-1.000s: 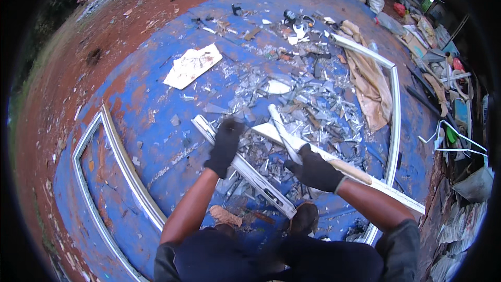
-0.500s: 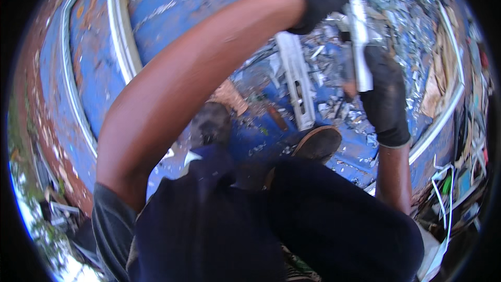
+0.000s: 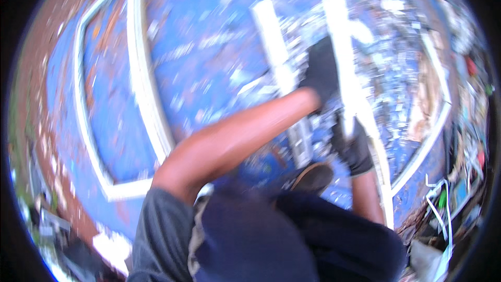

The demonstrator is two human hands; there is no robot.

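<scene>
A pale metal frame strip, bright and blurred, stands out lengthwise in front of me. Its lower end is in my right hand, which wears a dark glove and has its fingers closed round it. Higher up, against the strip's left side, is my left hand in a black glove. That hand seems closed on the strip, with its fingers mostly hidden and smeared by motion. Left of my hands another pale metal bar lies on the blue sheet.
A bent pale metal frame lies at the left, another frame piece at the right. Many shiny scraps and a tan piece cover the sheet's right side. My shoe rests near the bar. Tangled scrap piles up at the right edge.
Both my hands have come nearer to me and somewhat left with the metal strip. More of the strip now shows beyond my left hand. The view has shifted.
</scene>
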